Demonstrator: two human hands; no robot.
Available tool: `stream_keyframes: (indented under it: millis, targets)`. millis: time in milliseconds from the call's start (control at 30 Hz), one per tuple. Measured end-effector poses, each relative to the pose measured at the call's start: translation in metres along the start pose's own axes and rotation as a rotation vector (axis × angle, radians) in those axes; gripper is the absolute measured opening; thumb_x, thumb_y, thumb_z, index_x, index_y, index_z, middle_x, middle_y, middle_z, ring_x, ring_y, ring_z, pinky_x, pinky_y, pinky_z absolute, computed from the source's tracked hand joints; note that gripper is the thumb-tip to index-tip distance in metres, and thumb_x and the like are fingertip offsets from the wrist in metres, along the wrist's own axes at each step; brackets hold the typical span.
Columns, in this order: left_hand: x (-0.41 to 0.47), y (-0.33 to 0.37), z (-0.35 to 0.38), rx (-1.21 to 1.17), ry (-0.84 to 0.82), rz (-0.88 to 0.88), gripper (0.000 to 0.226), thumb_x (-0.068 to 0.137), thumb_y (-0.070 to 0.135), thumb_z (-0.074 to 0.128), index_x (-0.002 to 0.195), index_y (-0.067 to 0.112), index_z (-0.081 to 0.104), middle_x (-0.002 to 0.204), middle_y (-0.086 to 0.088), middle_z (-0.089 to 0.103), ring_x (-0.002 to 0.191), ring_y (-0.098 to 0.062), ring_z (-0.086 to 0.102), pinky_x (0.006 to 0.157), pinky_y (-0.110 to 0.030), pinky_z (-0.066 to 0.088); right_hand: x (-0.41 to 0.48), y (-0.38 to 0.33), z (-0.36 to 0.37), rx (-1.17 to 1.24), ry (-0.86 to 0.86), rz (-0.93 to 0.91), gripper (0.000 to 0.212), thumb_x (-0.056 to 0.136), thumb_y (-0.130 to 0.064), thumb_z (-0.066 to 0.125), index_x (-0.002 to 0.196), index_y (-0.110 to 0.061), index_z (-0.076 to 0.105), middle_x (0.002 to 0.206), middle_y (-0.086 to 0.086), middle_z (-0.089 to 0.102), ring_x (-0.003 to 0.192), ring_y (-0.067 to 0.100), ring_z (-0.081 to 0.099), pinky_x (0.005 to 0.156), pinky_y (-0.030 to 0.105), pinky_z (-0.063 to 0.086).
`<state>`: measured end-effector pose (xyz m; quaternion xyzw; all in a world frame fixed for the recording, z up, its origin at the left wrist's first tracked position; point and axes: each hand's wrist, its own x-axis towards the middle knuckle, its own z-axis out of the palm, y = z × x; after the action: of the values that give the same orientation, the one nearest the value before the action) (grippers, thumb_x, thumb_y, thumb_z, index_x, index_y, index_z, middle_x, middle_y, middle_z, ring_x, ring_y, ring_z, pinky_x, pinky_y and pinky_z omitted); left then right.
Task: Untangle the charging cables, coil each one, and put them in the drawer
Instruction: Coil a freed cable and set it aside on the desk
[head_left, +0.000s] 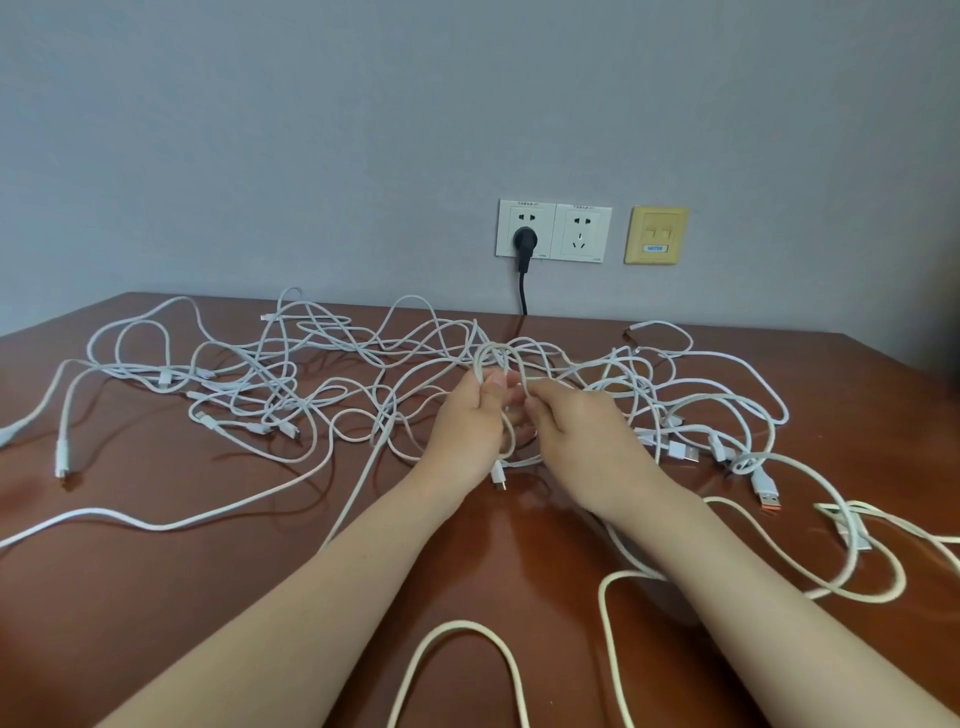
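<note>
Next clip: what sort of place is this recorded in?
Probably a desk in an office or bedroom: a reddish-brown wooden tabletop against a grey wall, white power sockets with a black plug, and a yellow network jack plate.

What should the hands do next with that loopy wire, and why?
Probably wind one more loop: the left hand and right hand both pinch a half-made coil, its plug dangles below, and more white cables lie tangled on the table.
</note>
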<state>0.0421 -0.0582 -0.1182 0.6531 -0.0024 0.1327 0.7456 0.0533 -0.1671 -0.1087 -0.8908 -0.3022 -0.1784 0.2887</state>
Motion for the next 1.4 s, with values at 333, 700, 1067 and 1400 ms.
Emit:
stream_keyframes:
  millis: [333, 700, 1067, 1400]
  targets:
    - [-0.003, -0.006, 0.0, -0.06, -0.122, -0.065, 0.03, 0.102, 0.012, 0.032, 0.086, 0.014, 0.058, 0.071, 0.002, 0.062, 0.042, 0.001, 0.052, 0.044, -0.013, 0.04, -0.001, 0.006, 0.006, -0.089, -0.16, 0.102, 0.026, 0.098, -0.018, 0.034, 0.1, -0.005, 0.057, 0.105, 0.016, 0.062, 0.094, 0.036, 0.058, 0.077, 0.037, 0.046]
    - [0.009, 0.001, -0.018, -0.485, -0.118, -0.282, 0.028, 0.104, 0.015, 0.027, 0.085, 0.009, 0.047, 0.09, -0.011, 0.072, 0.067, -0.023, 0.071, 0.064, -0.041, 0.057, 0.005, 0.006, -0.001, 0.147, -0.257, 0.238, 0.018, 0.097, -0.017, 0.044, 0.112, -0.015, 0.055, 0.06, -0.003, 0.05, 0.051, 0.005, 0.051, 0.051, 0.017, 0.038]
    - [0.024, 0.0, -0.044, -0.834, -0.011, -0.335, 0.034, 0.1, 0.015, 0.026, 0.071, 0.013, 0.043, 0.037, 0.007, 0.03, 0.03, -0.006, 0.032, 0.035, -0.011, 0.032, -0.002, -0.002, -0.029, -0.147, -0.238, 0.017, 0.016, 0.09, -0.036, 0.054, 0.105, -0.03, 0.059, 0.057, -0.012, 0.044, 0.057, -0.001, 0.038, 0.055, 0.02, 0.027]
    - [0.021, -0.001, -0.03, -0.369, -0.069, -0.272, 0.028, 0.103, 0.013, 0.025, 0.079, 0.011, 0.04, 0.042, 0.006, 0.032, 0.033, -0.006, 0.029, 0.035, -0.014, 0.03, -0.003, -0.005, -0.025, -0.153, -0.145, -0.144, 0.012, 0.091, -0.025, 0.056, 0.095, -0.021, 0.067, 0.075, -0.012, 0.04, 0.091, 0.013, 0.047, 0.069, 0.027, 0.03]
